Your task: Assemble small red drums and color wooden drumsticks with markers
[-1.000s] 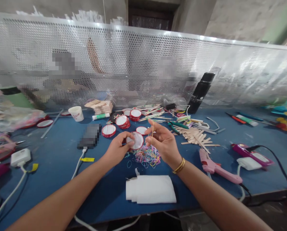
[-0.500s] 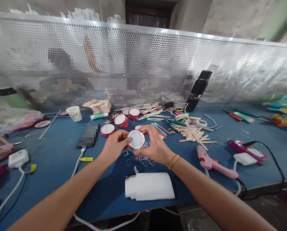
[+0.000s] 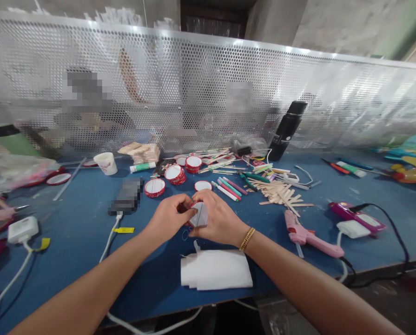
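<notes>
Between my two hands, over the middle of the blue table, is a round white disc (image 3: 200, 215) with a red rim, tilted on edge. My left hand (image 3: 169, 215) pinches its left side between thumb and fingers. From the right, my right hand (image 3: 223, 221) wraps round it and covers much of its face. Small coloured rubber loops (image 3: 185, 234) lie beneath, mostly hidden by the hands. Another red-rimmed disc (image 3: 203, 185) lies flat just beyond, with a stack of such discs (image 3: 175, 174) to its left. A folded white cloth (image 3: 218, 270) lies nearest me.
A perforated metal screen (image 3: 201, 88) stands along the back, with people behind it. On the right are wooden sticks (image 3: 284, 190), a pink glue gun (image 3: 312, 239) and a black bottle (image 3: 287, 130). Felt pens (image 3: 230, 188), a phone (image 3: 127, 196) and a paper cup (image 3: 106, 164) lie farther left.
The disc has turned from facing me to a steep tilt. My right hand has closed farther round it, and both hands have come slightly nearer each other.
</notes>
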The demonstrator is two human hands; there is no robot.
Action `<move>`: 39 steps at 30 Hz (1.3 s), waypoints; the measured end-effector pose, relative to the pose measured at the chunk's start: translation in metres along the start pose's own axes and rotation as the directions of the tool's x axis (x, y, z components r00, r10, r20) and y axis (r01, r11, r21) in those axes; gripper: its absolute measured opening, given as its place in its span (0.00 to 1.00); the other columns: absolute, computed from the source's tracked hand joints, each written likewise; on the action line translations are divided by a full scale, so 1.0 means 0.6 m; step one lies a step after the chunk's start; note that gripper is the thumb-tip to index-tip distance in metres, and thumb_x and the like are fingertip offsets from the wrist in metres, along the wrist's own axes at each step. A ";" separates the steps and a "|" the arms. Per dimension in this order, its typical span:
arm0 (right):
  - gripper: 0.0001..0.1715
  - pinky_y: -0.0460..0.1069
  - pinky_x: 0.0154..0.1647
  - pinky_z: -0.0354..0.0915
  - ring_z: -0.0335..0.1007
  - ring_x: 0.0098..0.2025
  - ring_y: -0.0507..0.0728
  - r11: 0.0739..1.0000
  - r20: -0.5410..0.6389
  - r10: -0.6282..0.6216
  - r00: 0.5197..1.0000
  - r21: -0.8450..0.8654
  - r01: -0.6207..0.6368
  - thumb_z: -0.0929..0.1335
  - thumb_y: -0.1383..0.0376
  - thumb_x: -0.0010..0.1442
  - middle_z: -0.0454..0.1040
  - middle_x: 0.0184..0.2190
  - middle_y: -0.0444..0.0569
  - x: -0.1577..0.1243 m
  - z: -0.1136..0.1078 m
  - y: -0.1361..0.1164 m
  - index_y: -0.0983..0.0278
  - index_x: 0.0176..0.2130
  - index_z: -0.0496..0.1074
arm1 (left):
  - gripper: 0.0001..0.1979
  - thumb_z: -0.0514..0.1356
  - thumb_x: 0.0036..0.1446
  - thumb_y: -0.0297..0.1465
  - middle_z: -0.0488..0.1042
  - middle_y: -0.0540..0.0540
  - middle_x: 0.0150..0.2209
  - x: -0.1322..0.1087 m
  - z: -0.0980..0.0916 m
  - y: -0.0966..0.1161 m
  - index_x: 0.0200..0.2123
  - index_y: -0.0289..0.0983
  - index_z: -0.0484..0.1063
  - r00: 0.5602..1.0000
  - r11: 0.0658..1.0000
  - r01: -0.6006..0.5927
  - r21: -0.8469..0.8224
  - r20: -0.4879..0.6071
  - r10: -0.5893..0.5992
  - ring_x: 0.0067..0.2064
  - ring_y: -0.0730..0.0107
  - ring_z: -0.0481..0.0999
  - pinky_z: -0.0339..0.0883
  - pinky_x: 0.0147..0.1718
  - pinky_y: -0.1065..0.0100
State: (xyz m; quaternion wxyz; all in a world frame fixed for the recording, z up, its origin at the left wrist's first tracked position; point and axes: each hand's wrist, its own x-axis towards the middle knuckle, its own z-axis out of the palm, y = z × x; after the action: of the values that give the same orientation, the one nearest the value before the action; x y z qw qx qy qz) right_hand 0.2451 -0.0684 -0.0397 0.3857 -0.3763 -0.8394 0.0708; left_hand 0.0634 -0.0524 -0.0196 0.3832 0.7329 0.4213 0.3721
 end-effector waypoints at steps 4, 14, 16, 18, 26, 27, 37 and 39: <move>0.41 0.57 0.46 0.68 0.70 0.45 0.61 0.991 0.046 0.135 0.990 0.020 -0.136 0.81 0.59 0.39 0.70 0.43 0.50 0.001 -0.002 -0.005 0.61 0.46 0.61 | 0.04 0.64 0.50 0.31 0.72 0.53 0.23 -0.001 0.002 0.003 0.27 0.38 0.72 0.999 0.999 0.004 -0.044 -0.034 -0.006 0.24 0.72 0.72 0.66 0.23 0.72; 0.15 0.51 0.39 0.68 0.72 0.39 0.56 0.904 0.025 0.221 0.975 0.370 -0.215 0.70 0.58 0.61 0.76 0.40 0.50 0.004 0.009 0.000 0.63 0.45 0.69 | 0.18 0.74 0.37 0.36 0.73 0.52 0.28 0.005 -0.005 0.024 0.28 0.36 0.70 0.928 0.790 0.091 -0.606 -0.236 -0.287 0.30 0.73 0.74 0.75 0.28 0.71; 0.05 0.51 0.39 0.66 0.71 0.36 0.55 0.929 0.090 0.129 0.988 0.337 -0.152 0.67 0.63 0.65 0.76 0.34 0.47 0.004 0.010 -0.005 0.63 0.38 0.72 | 0.19 0.74 0.35 0.36 0.73 0.52 0.28 0.009 -0.012 0.023 0.28 0.36 0.70 0.905 0.780 0.078 -0.620 -0.284 -0.316 0.30 0.74 0.74 0.74 0.27 0.72; 0.07 0.50 0.40 0.64 0.69 0.35 0.54 0.951 0.057 0.072 0.996 0.296 -0.086 0.66 0.66 0.65 0.74 0.31 0.46 0.005 0.009 -0.010 0.63 0.34 0.71 | 0.19 0.74 0.35 0.35 0.73 0.53 0.27 0.014 -0.019 0.019 0.28 0.36 0.69 0.891 0.782 0.071 -0.619 -0.313 -0.328 0.29 0.74 0.74 0.74 0.26 0.73; 0.07 0.51 0.43 0.67 0.71 0.38 0.54 0.942 -0.125 0.064 0.990 0.336 -0.018 0.68 0.66 0.64 0.75 0.33 0.46 0.008 0.004 -0.006 0.61 0.34 0.77 | 0.19 0.74 0.36 0.33 0.74 0.53 0.30 0.014 -0.014 0.009 0.30 0.36 0.70 0.890 0.723 0.072 -0.687 -0.283 -0.358 0.31 0.75 0.74 0.73 0.26 0.75; 0.06 0.52 0.44 0.68 0.72 0.38 0.54 0.939 -0.122 0.071 0.990 0.343 -0.025 0.69 0.65 0.63 0.76 0.34 0.47 0.008 0.005 -0.007 0.61 0.35 0.78 | 0.19 0.74 0.36 0.33 0.74 0.53 0.30 0.014 -0.013 0.008 0.30 0.36 0.70 0.888 0.718 0.069 -0.693 -0.285 -0.361 0.31 0.75 0.74 0.73 0.26 0.75; 0.07 0.53 0.47 0.71 0.76 0.42 0.56 0.928 -0.101 0.093 0.991 0.370 -0.050 0.70 0.63 0.63 0.80 0.37 0.48 0.007 0.010 -0.010 0.59 0.37 0.80 | 0.17 0.74 0.38 0.32 0.72 0.54 0.30 0.012 -0.009 0.003 0.30 0.36 0.71 0.888 0.695 0.063 -0.716 -0.278 -0.366 0.30 0.77 0.72 0.73 0.26 0.75; 0.06 0.53 0.47 0.71 0.76 0.42 0.56 0.928 -0.110 0.090 0.990 0.371 -0.043 0.70 0.64 0.63 0.80 0.38 0.49 0.007 0.011 -0.008 0.59 0.37 0.80 | 0.17 0.74 0.38 0.32 0.71 0.54 0.30 0.012 -0.008 0.005 0.30 0.36 0.71 0.885 0.695 0.067 -0.716 -0.279 -0.373 0.30 0.77 0.72 0.73 0.26 0.75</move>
State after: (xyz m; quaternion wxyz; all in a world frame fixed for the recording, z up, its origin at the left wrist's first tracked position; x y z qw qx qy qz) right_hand 0.2360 -0.0675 -0.0397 0.4987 -0.3292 -0.7722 0.2159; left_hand 0.0628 -0.0461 -0.0131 0.5743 0.3872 0.4088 0.5942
